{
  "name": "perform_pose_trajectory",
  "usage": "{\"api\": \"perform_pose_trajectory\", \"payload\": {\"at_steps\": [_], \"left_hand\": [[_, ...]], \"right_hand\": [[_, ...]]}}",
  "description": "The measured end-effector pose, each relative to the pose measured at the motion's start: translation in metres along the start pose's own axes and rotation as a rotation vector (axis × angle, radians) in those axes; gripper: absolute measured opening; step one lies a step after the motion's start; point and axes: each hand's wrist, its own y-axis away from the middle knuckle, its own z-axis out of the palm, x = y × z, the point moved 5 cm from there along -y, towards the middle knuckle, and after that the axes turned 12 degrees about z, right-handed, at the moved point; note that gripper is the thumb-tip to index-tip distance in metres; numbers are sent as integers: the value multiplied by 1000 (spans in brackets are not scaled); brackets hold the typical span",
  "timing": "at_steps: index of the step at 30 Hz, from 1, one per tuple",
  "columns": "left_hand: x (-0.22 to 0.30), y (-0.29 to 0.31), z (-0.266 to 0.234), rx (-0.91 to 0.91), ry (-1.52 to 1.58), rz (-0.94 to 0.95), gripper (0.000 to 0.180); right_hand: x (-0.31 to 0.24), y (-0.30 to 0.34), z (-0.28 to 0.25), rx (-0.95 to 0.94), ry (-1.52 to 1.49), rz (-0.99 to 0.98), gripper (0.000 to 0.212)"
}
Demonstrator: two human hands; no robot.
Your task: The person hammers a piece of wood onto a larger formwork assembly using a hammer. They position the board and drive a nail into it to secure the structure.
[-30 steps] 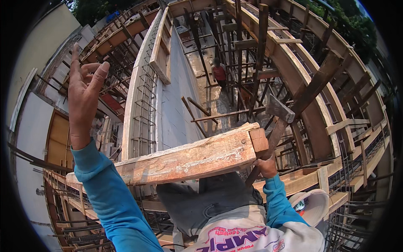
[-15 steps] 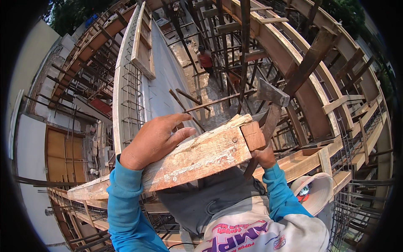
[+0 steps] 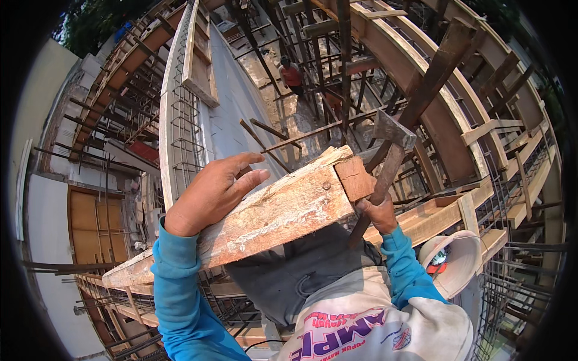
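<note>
Timber formwork [image 3: 453,155] lies beyond the fingers: left hand [image 3: 208,191] loosely spread over a thick beam [image 3: 277,222], right hand [image 3: 380,214] wrapped round a hatchet [image 3: 391,168] below its head.

Cannot see every finger of the left hand [image 3: 208,195] over the upper edge of the timber [image 3: 277,219]. Lose a stretch toward the timber's left end behind the left sleeve [image 3: 176,271], cut off at the bottom. Cannot trace every finger of the right hand [image 3: 382,215] round the tool [image 3: 392,168]. Cannot identify the contents of the pale container [image 3: 466,271] or the hands of the tiny person [image 3: 292,76] below.
</note>
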Motion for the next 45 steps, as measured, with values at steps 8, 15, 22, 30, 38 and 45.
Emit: {"api": "perform_pose_trajectory", "payload": {"at_steps": [8, 15, 22, 30, 38, 45], "left_hand": [[31, 4, -7, -117, 511, -117, 100], [43, 19, 9, -67, 190, 69, 116], [37, 16, 8, -31, 190, 52, 108], [36, 22, 11, -25, 169, 33, 108], [44, 23, 4, 29, 204, 13, 104], [36, 15, 7, 171, 0, -29, 89]], "right_hand": [[69, 31, -39, 409, -32, 263, 22], [72, 37, -47, 378, -245, 383, 22], [-75, 43, -27, 252, -232, -283, 27], [-212, 84, -8, -57, 246, -1072, 26], [-127, 46, -25, 166, 130, -551, 23], [0, 51, -44, 179, -14, 183, 33]]}}
